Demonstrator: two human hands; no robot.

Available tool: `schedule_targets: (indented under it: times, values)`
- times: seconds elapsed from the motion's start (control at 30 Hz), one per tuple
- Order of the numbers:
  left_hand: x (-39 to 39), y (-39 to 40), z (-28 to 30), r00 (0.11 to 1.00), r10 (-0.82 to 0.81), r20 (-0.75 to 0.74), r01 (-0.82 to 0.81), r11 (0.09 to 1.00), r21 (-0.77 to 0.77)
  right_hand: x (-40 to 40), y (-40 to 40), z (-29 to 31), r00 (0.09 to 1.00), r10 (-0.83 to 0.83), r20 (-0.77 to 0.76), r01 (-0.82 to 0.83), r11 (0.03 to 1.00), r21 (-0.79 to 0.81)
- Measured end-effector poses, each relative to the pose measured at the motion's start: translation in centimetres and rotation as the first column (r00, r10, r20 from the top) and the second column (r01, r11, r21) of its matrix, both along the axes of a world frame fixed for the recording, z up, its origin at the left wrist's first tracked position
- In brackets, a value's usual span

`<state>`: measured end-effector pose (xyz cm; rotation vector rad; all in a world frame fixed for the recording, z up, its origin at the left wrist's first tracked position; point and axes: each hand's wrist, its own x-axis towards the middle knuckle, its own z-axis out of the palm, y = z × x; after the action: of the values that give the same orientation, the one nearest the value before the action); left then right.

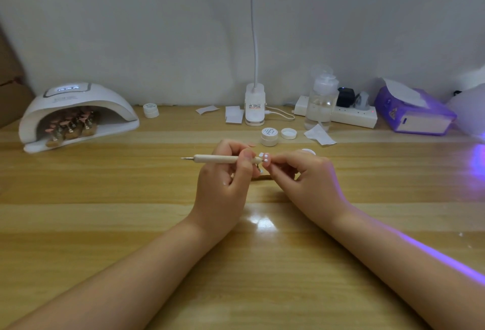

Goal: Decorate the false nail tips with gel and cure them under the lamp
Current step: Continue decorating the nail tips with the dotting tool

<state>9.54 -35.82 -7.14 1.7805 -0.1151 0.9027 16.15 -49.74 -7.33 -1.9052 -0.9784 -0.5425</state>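
Note:
My left hand [227, 169] grips a wooden dotting pen [215, 158] that lies level, its right tip touching a pink false nail tip [266, 159] with white dots. My right hand [301, 172] pinches that nail tip, which sits on a small stand mostly hidden under the fingers. The white curing lamp [78, 109] stands at the back left, with several pink nail tips on stands [72, 125] inside it. A gel jar [269, 136] and its loose lid [288, 133] sit just behind my hands.
Another small jar [151, 110] sits by the lamp. At the back stand a clip lamp base [255, 105], a clear pump bottle [321, 98], a power strip [354, 117] and a purple tissue pack [414, 111]. Paper wipes [319, 135] lie nearby. Purple light falls on the wooden table [236, 264] from the right.

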Motion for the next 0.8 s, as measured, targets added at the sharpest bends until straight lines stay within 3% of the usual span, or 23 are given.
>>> schedule_targets:
  times: [0.8]
  values:
    - [-0.10, -0.04, 0.13, 1.000, 0.015, -0.004, -0.015, 1.000, 0.010, 0.03, 0.05, -0.09, 1.000, 0.010, -0.013, -0.010, 1.000, 0.021]
